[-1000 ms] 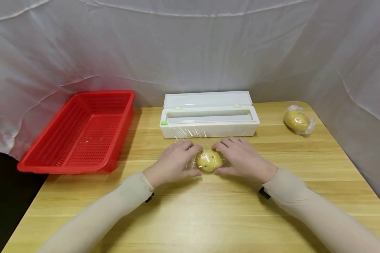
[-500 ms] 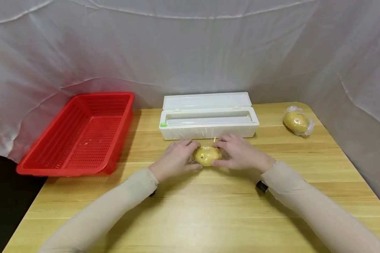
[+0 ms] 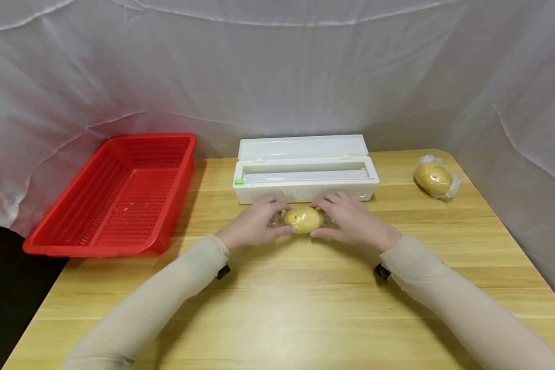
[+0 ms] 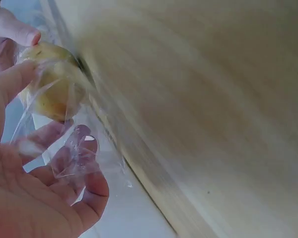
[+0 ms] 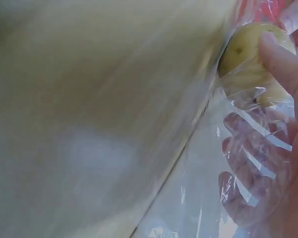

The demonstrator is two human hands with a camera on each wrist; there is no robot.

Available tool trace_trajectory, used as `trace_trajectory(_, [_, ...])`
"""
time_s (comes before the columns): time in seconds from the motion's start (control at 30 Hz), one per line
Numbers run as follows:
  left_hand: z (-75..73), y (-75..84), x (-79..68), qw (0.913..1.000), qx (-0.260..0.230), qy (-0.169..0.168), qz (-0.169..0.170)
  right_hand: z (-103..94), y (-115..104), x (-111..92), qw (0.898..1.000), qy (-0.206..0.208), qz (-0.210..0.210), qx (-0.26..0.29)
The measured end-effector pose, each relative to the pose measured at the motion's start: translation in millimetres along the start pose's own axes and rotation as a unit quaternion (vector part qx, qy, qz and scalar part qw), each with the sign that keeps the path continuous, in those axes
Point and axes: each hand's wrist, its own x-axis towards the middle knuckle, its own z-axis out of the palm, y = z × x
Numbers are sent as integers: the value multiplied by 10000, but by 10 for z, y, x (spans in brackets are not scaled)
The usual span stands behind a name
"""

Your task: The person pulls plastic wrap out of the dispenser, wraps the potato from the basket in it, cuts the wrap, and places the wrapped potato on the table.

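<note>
A yellow potato (image 3: 303,220) lies on the table just in front of the white cling film dispenser box (image 3: 305,193), with clear film around it. My left hand (image 3: 257,222) grips its left end, thumb at the near side and fingers curled over the far side. At the other end my right hand (image 3: 351,220) holds it the same way. In the left wrist view loose cling film (image 4: 107,134) spreads from the potato over the fingers. Crumpled film also covers the fingers of the right hand (image 5: 283,148) in the right wrist view.
The dispenser's lid (image 3: 302,147) stands raised at the back, with a film roll (image 3: 305,176) inside. A red plastic basket (image 3: 92,251) is at the left. Another potato (image 3: 432,178), wrapped in film, lies at the table's back right. A pale curtain hangs behind.
Both hands have moved the potato away from me, closer to the dispenser. It has turned on the way, its dark spots shifting. The stretch of film between potato and box has shortened.
</note>
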Motion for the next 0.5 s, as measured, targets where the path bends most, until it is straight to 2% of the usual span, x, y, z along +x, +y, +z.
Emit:
trace_trajectory(0.2, [-44,-40,-15,9981,-475,169,-364,-43,46,82,9994,-151,294,29])
trace_trajectory(0.5, [-33,-62,0,9979,-345,371,-402,-40,56,123,9987,-227,432,112])
